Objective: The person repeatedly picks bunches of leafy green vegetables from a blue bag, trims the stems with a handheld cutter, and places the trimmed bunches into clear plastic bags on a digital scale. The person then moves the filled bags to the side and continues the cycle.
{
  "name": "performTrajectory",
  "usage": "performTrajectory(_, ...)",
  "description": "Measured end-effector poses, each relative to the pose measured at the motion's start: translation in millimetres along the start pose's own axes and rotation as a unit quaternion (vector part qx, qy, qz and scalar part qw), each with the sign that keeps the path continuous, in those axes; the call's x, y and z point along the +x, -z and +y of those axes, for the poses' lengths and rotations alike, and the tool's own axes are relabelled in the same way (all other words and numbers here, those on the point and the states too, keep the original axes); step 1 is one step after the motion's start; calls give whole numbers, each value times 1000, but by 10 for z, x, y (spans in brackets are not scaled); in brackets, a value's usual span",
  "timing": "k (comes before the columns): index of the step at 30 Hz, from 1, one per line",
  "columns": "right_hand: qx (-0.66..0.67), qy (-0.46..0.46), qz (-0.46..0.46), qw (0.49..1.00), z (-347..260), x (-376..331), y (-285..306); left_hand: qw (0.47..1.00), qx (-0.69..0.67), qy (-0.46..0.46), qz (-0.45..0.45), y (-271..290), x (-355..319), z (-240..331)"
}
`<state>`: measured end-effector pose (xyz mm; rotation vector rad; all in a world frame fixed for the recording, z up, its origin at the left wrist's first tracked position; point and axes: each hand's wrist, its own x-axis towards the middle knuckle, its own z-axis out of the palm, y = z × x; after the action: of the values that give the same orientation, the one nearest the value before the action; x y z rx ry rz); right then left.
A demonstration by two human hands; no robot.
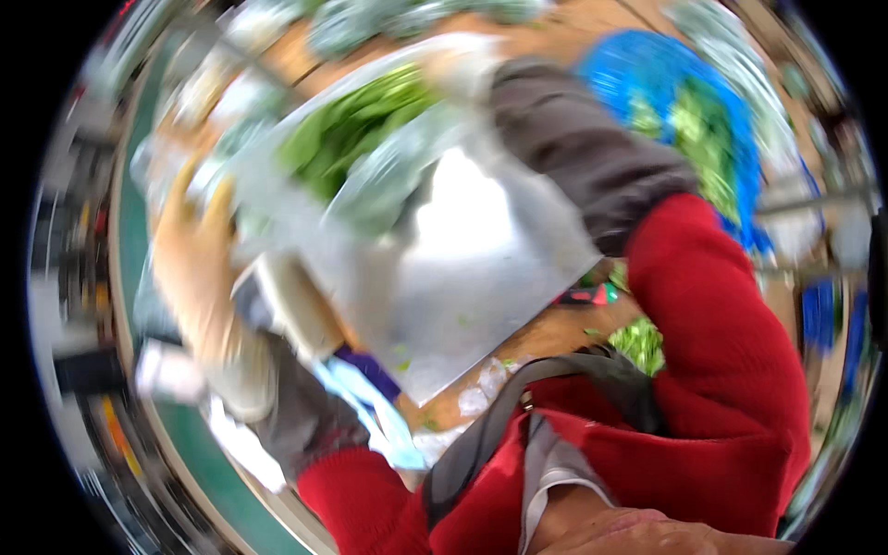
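Note:
A shiny square metal pan (536,240) stands in front of me, tilted in the picture. On its far left part lie leafy greens (356,125), partly covered by a clear plastic bag (398,166). My right hand (458,74), in a pale glove, reaches to the far edge of the greens; motion smears its fingers. My left hand (199,268), in a pale glove, is at the pan's left side beside bagged goods, its fingers spread with nothing visible in them. A beige box-like device (296,301) sits between my left wrist and the pan.
A blue plastic bag (661,102) of greens lies at the far right. Several clear bags of greens (388,23) line the far side of the brown table (578,18). Loose leaves (638,344) lie near my body. A light blue cloth-like strip (370,412) hangs by my left forearm.

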<state>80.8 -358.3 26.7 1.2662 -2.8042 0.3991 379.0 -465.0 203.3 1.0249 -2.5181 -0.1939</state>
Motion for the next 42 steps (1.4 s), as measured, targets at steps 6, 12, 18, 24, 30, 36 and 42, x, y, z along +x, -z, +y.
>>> performTrajectory(6,364,130,-45,921,-112,-1358,681,895,-294,-139,305,-252,-578,752)
performTrajectory(12,155,-263,230,924,2422,-3473,691,752,-488,-428,-115,-1217,-1288,2253)
performTrajectory(18,257,-378,196,868,3832,-4158,747,734,-434,-430,-296,-2684,-1862,3482)
performTrajectory(24,534,-433,303,660,3944,-4652,854,819,-323,-432,-195,-3479,-1882,3922)
performTrajectory(30,418,-555,123,709,3726,-4689,910,905,-243,-288,-198,-3593,-1602,3948)
performTrajectory(36,673,-404,132,605,3261,-4062,536,877,-277,-147,-365,-3496,-1601,4222)
performTrajectory(42,778,-412,233,413,2997,-3520,618,713,-510,-18,-481,-3611,-1662,4412)
